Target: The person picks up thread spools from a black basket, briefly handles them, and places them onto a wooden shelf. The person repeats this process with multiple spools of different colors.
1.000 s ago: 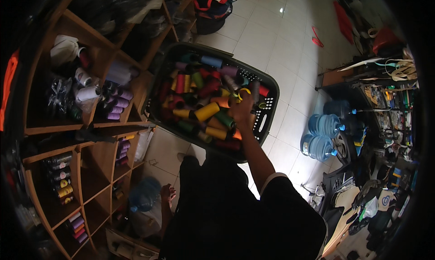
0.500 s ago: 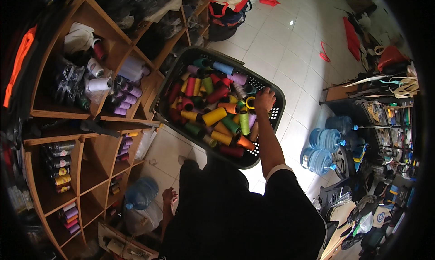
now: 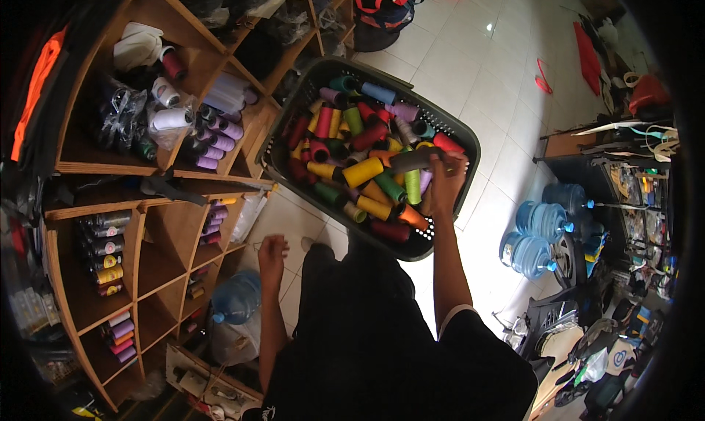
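A dark plastic basket (image 3: 470,138) is heaped with thread spools of many colours: yellow, red, green, orange, purple and blue. Over its right side my right hand (image 3: 446,182) is closed on a dark thread spool (image 3: 413,160), which lies sideways above the others and looks slightly blurred. Close to that hand are a red spool (image 3: 449,143) and a lime green spool (image 3: 413,187). My left hand (image 3: 272,259) is raised in the air left of my legs, its fingers loosely bent and apart, with nothing seen in it. The wooden shelves are nearest to it.
Wooden cubbyhole shelves (image 3: 134,263) along the left hold purple, white and other spools. A blue water bottle (image 3: 236,298) stands below my left hand. More large water bottles (image 3: 534,255) lie on the tiled floor to the right, beside cluttered racks (image 3: 639,179).
My right hand has lifted a dark spool from the basket's right side. My left hand has risen from beside my body. The view has shifted slightly.
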The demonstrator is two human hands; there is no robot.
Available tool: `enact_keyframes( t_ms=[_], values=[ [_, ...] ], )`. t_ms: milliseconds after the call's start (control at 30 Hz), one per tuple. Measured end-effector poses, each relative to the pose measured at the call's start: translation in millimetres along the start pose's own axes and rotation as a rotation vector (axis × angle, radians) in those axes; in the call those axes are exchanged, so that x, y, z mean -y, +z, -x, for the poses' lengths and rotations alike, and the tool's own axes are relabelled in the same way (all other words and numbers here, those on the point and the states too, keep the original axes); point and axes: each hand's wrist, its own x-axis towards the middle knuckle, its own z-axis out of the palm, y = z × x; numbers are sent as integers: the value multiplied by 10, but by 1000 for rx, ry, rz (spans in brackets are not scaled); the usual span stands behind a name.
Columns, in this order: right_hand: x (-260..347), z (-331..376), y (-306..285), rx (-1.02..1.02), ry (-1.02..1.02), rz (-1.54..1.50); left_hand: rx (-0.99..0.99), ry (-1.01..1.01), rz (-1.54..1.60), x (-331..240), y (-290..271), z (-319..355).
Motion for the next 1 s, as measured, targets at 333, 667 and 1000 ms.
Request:
enact_keyframes(
  t_ms=[333,667,1000],
  values=[
    [1048,742,626,704,172,-428,723,31,580,-1693,620,254],
    [1703,1134,723,696,-437,316,438,103,969,-1923,642,405],
    [1573,1230,860,654,-414,257,264,398,710,-1964,640,381]
  ],
)
